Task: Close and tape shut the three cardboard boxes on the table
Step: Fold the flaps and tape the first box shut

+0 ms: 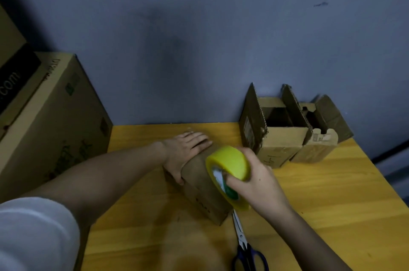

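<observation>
On yellow surface (332, 215), closed box (199, 184) runs away-to-near; left hand (186, 151) presses top flat, right hand (254, 177) grips tape roll (230, 166) at near end.

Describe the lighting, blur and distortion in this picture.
Head view: dim, bluish light; a dark shadow patch on the wall. Wide-angle bending curves the table edge and tilts the big boxes at left. The sleeve is blurred, and the scissors are soft. No glare; the tape roll is the brightest thing.
</observation>
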A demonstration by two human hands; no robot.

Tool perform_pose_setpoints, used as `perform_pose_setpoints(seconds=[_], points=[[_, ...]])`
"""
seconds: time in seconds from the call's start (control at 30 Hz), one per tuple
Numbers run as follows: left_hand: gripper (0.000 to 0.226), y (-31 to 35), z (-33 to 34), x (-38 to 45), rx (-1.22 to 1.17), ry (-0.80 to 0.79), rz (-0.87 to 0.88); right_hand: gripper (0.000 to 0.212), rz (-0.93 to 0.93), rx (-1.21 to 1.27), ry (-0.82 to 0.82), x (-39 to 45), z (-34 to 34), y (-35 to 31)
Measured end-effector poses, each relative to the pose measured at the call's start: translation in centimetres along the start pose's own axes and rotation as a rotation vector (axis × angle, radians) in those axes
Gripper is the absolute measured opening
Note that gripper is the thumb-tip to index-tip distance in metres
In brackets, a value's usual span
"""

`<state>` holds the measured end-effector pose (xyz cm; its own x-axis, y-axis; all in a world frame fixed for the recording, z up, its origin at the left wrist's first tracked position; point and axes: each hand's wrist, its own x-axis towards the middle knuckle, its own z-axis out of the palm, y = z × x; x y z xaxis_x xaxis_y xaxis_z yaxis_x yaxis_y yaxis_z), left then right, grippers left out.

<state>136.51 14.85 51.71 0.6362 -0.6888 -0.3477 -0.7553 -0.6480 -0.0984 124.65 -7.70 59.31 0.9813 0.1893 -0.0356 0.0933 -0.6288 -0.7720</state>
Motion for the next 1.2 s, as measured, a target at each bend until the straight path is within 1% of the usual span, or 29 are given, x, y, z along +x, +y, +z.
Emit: perform_pose_setpoints(seconds=[0.17, 0.37, 0.53, 0.8, 0.97, 1.2], points=[[0.141, -0.3, 0.3, 0.3, 0.006, 0.003, 0.014, 0.056, 0.044, -0.178, -0.059, -1.2, -1.8, 0.2], [0.140, -0.2, 0.3, 0.1, 0.011, 0.000, 0.024, 0.052, 0.008, -0.394, -0.096, -1.3, -2.5, -0.8], [0.139, -0.3, 0.5, 0.2, 0.002, 0.002, 0.034, 0.059, 0.032, -0.465, -0.151, -1.8, -3.1, -0.4], [0.141, -0.4, 1.0, 0.4, 0.035, 0.033, 0.036, 0.058, 0.039, -0.605, -0.233, -1.8, -3.6, 0.6], [0.141, -0.4, 0.9, 0.3, 0.031, 0.017, 0.034, 0.057, 0.031, -0.682, -0.234, -1.9, -3.3, 1.2], [0.139, -0.2, 0.8, 0.2, 0.052, 0.022, 0.029, 0.065, 0.044, -0.685, -0.245, -1.8, -2.6, 2.5]])
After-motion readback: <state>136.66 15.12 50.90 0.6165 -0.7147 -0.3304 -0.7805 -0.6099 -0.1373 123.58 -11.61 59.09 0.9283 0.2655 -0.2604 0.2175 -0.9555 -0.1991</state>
